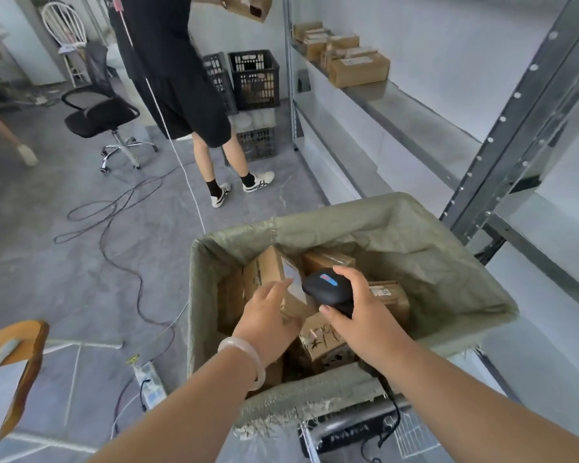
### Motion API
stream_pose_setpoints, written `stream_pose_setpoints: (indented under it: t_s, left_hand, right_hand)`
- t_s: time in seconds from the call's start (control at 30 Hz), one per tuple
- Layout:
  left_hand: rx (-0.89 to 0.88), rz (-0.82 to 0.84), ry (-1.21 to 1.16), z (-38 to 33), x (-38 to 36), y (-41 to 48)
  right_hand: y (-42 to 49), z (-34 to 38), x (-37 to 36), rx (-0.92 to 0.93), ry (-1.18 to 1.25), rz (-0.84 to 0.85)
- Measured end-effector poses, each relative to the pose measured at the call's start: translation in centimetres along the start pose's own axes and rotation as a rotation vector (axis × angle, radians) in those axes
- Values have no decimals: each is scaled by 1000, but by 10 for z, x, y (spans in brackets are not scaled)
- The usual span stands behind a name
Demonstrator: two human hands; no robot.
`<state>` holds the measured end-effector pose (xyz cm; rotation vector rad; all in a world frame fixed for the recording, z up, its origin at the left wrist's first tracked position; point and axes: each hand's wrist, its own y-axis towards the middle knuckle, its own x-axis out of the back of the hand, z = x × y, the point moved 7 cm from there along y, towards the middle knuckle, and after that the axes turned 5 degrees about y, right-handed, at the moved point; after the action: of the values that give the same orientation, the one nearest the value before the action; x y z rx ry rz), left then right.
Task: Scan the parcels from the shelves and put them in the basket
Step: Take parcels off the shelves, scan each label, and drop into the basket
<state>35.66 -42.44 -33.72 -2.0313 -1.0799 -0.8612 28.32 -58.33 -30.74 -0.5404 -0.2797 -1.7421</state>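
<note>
scanner beside a parcel in the basket
the right hand grips the scanner; the left hand, fingers almost straight, touches the parcel at its 9 o'clock. more parcels stand on the shelf at 1 o'clock.
</note>
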Motion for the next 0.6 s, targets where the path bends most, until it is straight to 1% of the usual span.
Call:
stream_pose_setpoints:
  t_s: [0.17,0.27,0.5,0.6]
  left_hand:
    - [-206,9,85,-92,-10,3]
    - [-359,29,106,-157,-24,-4]
    - [-721,64,38,-316,-68,-56]
    - [-851,117,1,-376,-85,-88]
  right_hand:
    - [-38,0,74,36,36,-237]
    - [-75,-3,125,32,77,-396]
    - [-194,-19,233,-28,131,-767]
    - [-246,-22,273,-62,114,-935]
